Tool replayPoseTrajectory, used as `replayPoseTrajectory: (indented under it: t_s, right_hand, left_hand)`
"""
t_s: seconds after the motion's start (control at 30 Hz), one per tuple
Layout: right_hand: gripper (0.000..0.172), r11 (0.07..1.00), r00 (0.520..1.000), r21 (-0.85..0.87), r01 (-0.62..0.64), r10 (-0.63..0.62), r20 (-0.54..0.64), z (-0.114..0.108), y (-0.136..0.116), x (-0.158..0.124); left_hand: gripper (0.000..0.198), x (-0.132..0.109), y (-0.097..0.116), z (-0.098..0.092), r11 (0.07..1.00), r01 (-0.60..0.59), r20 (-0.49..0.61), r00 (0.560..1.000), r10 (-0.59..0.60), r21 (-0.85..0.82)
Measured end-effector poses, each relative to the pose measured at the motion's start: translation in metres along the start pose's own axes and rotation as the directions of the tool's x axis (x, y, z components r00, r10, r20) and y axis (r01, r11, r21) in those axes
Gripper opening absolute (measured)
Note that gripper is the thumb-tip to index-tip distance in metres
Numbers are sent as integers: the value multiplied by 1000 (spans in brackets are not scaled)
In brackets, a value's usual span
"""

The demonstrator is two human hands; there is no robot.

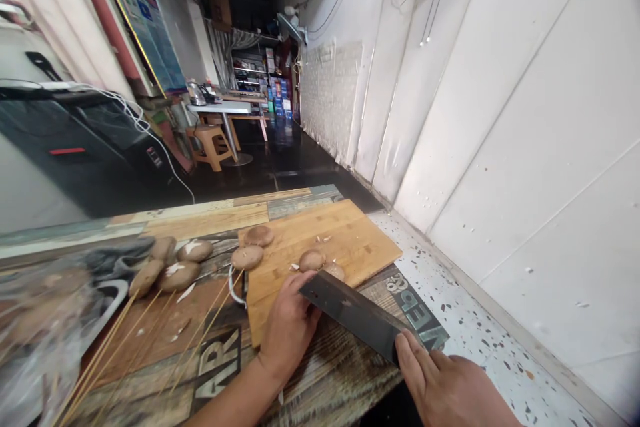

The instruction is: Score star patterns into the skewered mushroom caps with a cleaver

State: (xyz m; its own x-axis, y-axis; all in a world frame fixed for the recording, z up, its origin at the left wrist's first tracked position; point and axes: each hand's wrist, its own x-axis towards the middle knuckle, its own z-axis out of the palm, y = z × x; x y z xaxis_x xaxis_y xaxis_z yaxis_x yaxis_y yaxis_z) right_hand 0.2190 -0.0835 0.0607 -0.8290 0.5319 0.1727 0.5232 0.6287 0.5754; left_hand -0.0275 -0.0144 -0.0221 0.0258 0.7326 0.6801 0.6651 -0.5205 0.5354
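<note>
Wooden board (357, 237), cleaver (353, 315) jutting past its edge in right grip (440, 373), left grip (291, 312) unclear

The right hand (445, 373) hides the handle of the knife (355, 317), which partly covers the left hand (290, 313) and the mushroom (334, 271) beyond; left of both hands, the plastic bag (37, 340) is blurred; the skewers (107, 343) are cut off below.

On the bench (345, 380), the board (360, 233) lies rightward, two mushrooms (312, 259) on it and the knife (353, 313) before them. Left of it I see skewers (107, 345), then a bag (45, 313); behind the bench, a stool (212, 145).
</note>
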Motion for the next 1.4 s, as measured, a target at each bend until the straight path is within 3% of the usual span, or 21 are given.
replayPoseTrajectory:
  t_s: [0.27, 0.5, 0.6, 0.7, 0.77, 0.83, 0.9, 0.97, 1.07, 1.13, 1.23, 1.4]
  right_hand:
    - [35, 1000, 999, -10, 18, -18, -37, 6, -4, 1]
    - [40, 999, 999, -27, -24, 25, 28, -1, -10, 10]
    - [42, 1000, 999, -3, -30, 30, 23, 1, -14, 19]
    - [44, 999, 999, 17, -34, 34, 2, 0, -13, 26]
    - [44, 994, 999, 100, -36, 37, -13, -5, -6, 27]
    - [33, 953, 995, 288, -98, 101, 2, -14, 6, 23]
    - [23, 801, 966, 541, -257, 233, 115, -19, 22, 17]
    - [26, 499, 883, 733, -462, 334, 329, -18, 41, 11]
    - [29, 24, 751, 770, -638, 242, 614, -1, 63, 5]
    - [29, -165, 731, 747, -644, 157, 664, 15, 72, 2]
    - [28, -329, 746, 723, -608, 76, 662, 34, 76, 1]
    - [30, -427, 745, 682, -594, 28, 666, 50, 78, -4]
  left_hand:
    - [36, 2, 1, -1, 1000, 6, -13, 1000, -6, -12]
    - [30, 1, 1, 0, 999, 32, -37, 999, -33, -17]
    - [20, 0, 0, 1, 996, 94, 21, 995, -95, 4]
    - [17, 1, 0, 0, 995, 83, 73, 993, -88, 57]
    - [19, 2, 1, 0, 996, 53, 83, 995, -60, 76]
    - [17, 3, 2, 1, 997, 23, 59, 998, -28, 77]
    - [19, 3, 2, 3, 997, 1, 11, 1000, -2, 78]
    - [21, 2, 1, 4, 996, -12, -24, 1000, 14, 84]
    - [21, 1, 0, 4, 995, -15, -12, 1000, 16, 98]
    - [21, 1, 1, 3, 994, -13, -1, 1000, 13, 107]
    - [22, 1, 2, 2, 993, -12, 13, 1000, 11, 116]
    - [23, 2, 1, 1, 992, 0, 19, 1000, -2, 123]
